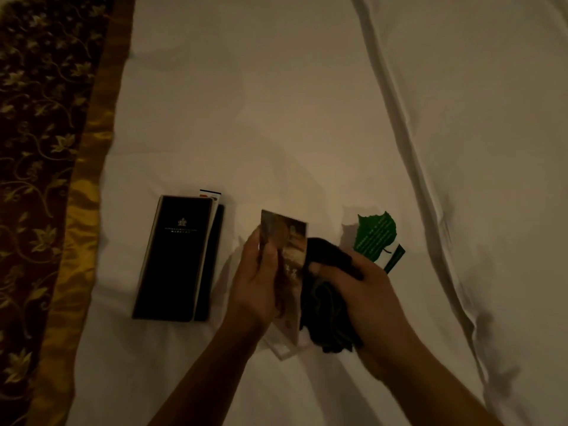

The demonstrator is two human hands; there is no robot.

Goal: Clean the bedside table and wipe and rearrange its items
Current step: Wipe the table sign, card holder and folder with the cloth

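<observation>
My left hand (256, 281) holds a clear acrylic stand with a picture card (289, 241) in it, upright above the white bed sheet (276, 118). My right hand (365, 290) grips a bunched dark cloth (325, 305) and presses it against the stand's right side. A black folder with a small crest (175, 259) lies flat on the sheet to the left, with paper slips poking out of its top. A green leaf-shaped card (376, 235) lies on the sheet just behind my right hand.
A dark red and gold patterned bed runner (46, 179) covers the left edge of the bed. A folded white duvet ridge (430, 179) runs diagonally down the right. The light is dim.
</observation>
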